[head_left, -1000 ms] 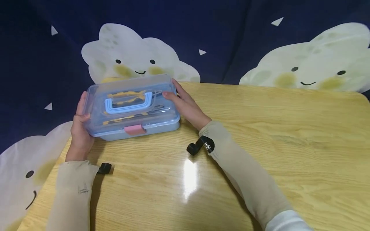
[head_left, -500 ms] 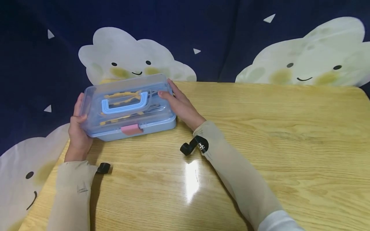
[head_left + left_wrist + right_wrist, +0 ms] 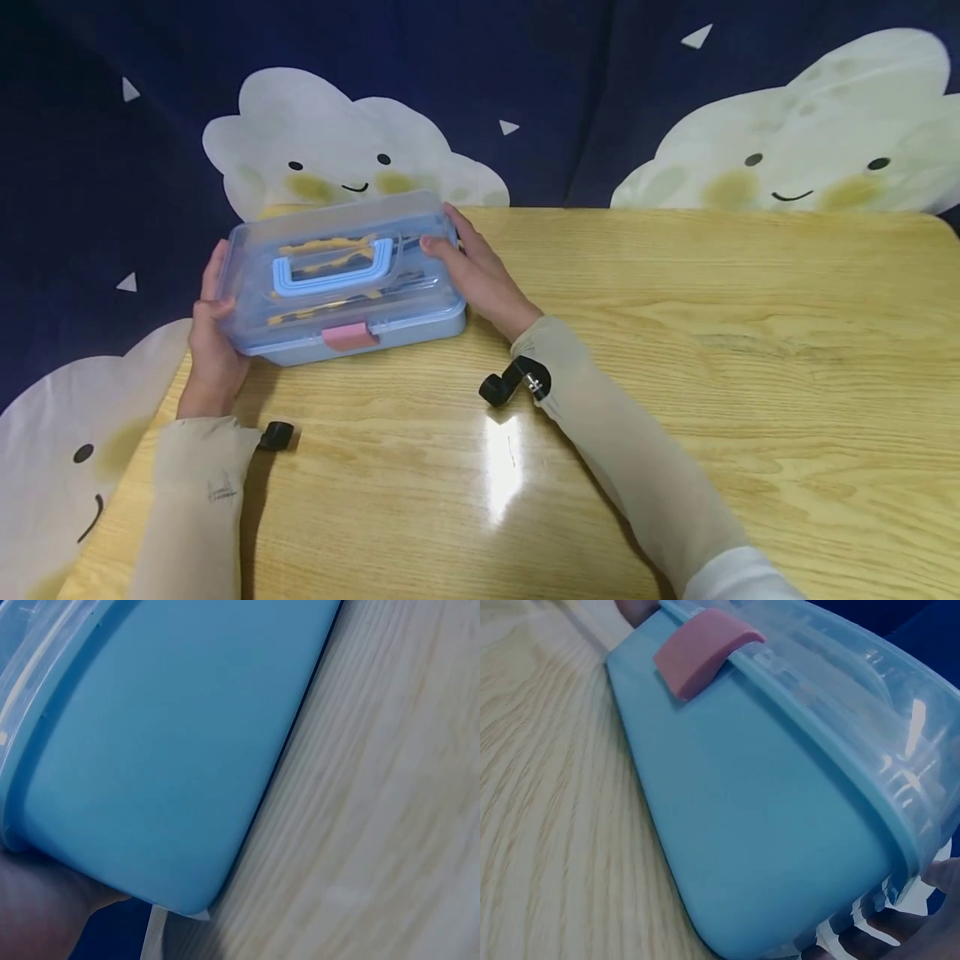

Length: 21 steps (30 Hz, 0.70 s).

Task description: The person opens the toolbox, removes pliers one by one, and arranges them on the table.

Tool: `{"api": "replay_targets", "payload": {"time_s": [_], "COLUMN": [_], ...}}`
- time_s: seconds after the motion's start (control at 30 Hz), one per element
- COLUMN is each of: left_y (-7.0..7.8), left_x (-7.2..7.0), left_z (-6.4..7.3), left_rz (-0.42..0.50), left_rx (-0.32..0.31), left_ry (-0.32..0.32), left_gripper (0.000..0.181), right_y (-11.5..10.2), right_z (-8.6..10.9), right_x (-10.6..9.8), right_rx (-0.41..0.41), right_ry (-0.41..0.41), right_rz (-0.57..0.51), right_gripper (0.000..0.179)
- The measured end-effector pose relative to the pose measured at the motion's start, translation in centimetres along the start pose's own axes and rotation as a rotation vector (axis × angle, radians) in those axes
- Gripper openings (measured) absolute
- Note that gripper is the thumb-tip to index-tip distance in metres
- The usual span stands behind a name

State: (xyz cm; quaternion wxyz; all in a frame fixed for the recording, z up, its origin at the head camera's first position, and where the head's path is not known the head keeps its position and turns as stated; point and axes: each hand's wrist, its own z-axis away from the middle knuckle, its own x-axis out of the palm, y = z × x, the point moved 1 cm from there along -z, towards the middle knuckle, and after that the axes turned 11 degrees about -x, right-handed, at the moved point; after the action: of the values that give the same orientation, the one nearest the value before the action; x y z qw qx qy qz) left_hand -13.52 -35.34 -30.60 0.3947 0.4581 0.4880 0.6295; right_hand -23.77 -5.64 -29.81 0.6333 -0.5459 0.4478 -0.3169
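Note:
A light blue plastic storage box (image 3: 420, 327) with a clear lid (image 3: 247, 267) stands at the table's far left. The lid is on, and a pink latch (image 3: 350, 336) lies over the front rim. On top is a blue carry handle (image 3: 333, 285), folded down. My left hand (image 3: 216, 350) grips the left end, thumb at the lid's edge. My right hand (image 3: 483, 277) holds the right end, its thumb on the lid and its other fingers against the side. Long yellow and dark shapes show dimly through the lid; their kind is unclear. The box's far side is hidden.
The wooden table (image 3: 675, 358) stretches to the right and front, with a bright reflection near its middle. A dark blue curtain (image 3: 555, 67) with white clouds hangs behind and to the left. Black camera mounts (image 3: 517, 379) stick out from both sleeves.
The head view has shifted slightly. Both hands keep the same hold on the box, and the lid and latch look unchanged.

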Motion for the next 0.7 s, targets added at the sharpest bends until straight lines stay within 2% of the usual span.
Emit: {"api": "replay_targets", "payload": {"time_s": [0.2,0.33,0.53,0.7], "left_y": [-0.2,-0.8,-1.1,-1.2], "left_x": [0.0,0.1,0.5,0.7], "left_z": [-0.8,-1.2,-2.3,-2.5], "left_rz": [-0.009,0.004,-0.052,-0.082], "left_rx": [-0.028,-0.02,0.004,-0.027], "left_ry": [-0.02,-0.024,-0.069,-0.081], "left_gripper": [0.075,0.076,0.078,0.077], "right_y": [0.5,0.8,1.6,1.8], "right_z": [0.2,0.0,-0.4,-0.2], "right_x": [-0.3,-0.6,-1.5,-2.0], "right_rx": [-0.021,-0.04,-0.045,-0.056], "right_ry": [0.009,-0.004,0.007,-0.005], "right_rz": [0.017,0.06,0.105,0.136], "right_gripper": [0.076,0.076,0.077,0.079]}}
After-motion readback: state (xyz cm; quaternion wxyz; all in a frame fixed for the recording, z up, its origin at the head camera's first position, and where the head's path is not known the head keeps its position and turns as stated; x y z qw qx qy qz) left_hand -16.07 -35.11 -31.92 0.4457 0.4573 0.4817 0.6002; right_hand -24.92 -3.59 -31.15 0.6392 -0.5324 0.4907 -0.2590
